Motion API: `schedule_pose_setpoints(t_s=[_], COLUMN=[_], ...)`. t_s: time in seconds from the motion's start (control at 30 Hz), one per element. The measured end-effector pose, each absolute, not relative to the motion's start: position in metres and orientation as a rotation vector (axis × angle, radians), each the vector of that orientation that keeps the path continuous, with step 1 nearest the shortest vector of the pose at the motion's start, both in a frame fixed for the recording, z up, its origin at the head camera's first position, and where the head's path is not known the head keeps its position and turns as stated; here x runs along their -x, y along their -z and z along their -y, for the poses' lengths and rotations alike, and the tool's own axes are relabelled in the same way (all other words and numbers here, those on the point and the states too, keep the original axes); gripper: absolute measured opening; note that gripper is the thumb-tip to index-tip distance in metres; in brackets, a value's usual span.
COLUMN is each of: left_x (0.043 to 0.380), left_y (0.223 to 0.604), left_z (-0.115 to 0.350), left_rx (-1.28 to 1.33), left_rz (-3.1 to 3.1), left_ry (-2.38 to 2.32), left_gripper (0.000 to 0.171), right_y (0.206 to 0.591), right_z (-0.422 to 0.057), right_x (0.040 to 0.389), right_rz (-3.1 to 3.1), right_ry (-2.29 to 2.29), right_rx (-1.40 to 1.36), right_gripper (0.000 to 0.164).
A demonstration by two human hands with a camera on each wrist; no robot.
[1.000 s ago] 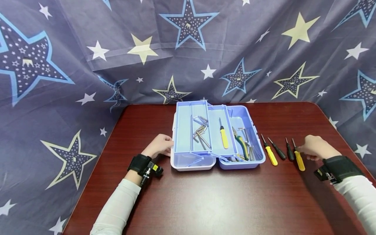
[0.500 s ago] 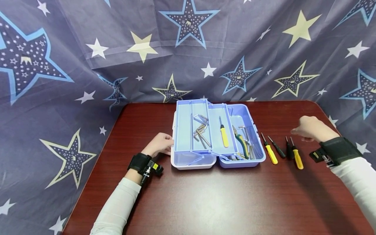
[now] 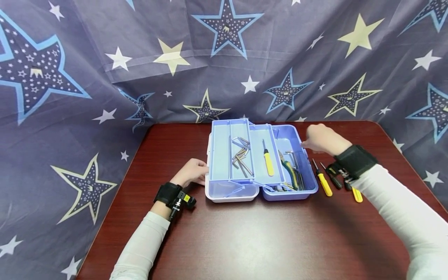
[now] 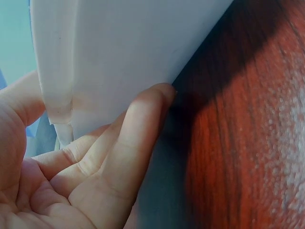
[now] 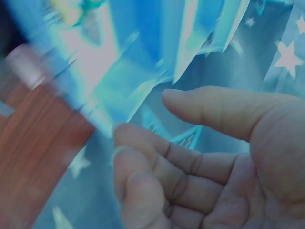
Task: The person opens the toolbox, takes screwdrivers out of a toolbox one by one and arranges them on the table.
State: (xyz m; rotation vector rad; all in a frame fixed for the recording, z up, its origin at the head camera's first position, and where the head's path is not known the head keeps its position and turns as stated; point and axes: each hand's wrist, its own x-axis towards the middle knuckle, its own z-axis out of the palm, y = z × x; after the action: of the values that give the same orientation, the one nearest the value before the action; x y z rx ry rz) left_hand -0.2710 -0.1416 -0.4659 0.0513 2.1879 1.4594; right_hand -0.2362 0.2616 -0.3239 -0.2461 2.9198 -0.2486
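Note:
A blue plastic toolbox (image 3: 308,192) stands spread wide on the table, its trays fanned out. My left hand (image 3: 191,171) holds the toolbox's white left side; in the left wrist view the thumb is over the rim and the fingers lie against the outer wall (image 4: 124,43). Near the toolbox's right rim hovers my right hand (image 3: 323,139), loosely curled and holding nothing in the right wrist view. Several hex keys (image 3: 242,155) lie in the upper tray, a yellow screwdriver (image 3: 268,163) in the middle tray. Pliers (image 3: 289,171) lie in the right compartment.
To the right of the toolbox lie a yellow screwdriver (image 3: 324,184), a black screwdriver (image 3: 336,182) and another yellow screwdriver (image 3: 357,195), partly under the right forearm. A star-patterned cloth (image 3: 140,77) hangs behind the dark red table (image 3: 245,241).
My right hand has lifted off the screwdrivers on the right and moved left to the toolbox's right rim. The left hand stays at the toolbox's left side.

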Motion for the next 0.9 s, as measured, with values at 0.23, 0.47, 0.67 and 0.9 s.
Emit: schedule_pose_setpoints(t_s=[0.23, 0.47, 0.67, 0.9], left_x=[0.27, 0.27, 0.27, 0.272], left_y=[0.466, 0.468, 0.468, 0.469], left_z=[0.142, 0.142, 0.142, 0.142], left_rx=[-0.059, -0.057, -0.056, -0.051], left_rz=[-2.178, -2.172, -2.168, -2.162], left_ry=[-1.468, -1.481, -1.487, -1.494], left_gripper=[0.024, 0.022, 0.022, 0.022], right_y=[0.318, 0.319, 0.326, 0.34], right_z=[-0.202, -0.168, -0.158, -0.156], right_x=[0.246, 0.248, 0.249, 0.251], right_rz=[-2.964, -2.925, -2.878, -2.84], right_ry=[0.2, 0.195, 0.219, 0.207], right_rx=[0.379, 0.439, 0.334, 0.338], right_gripper=[0.033, 0.02, 0.021, 0.017])
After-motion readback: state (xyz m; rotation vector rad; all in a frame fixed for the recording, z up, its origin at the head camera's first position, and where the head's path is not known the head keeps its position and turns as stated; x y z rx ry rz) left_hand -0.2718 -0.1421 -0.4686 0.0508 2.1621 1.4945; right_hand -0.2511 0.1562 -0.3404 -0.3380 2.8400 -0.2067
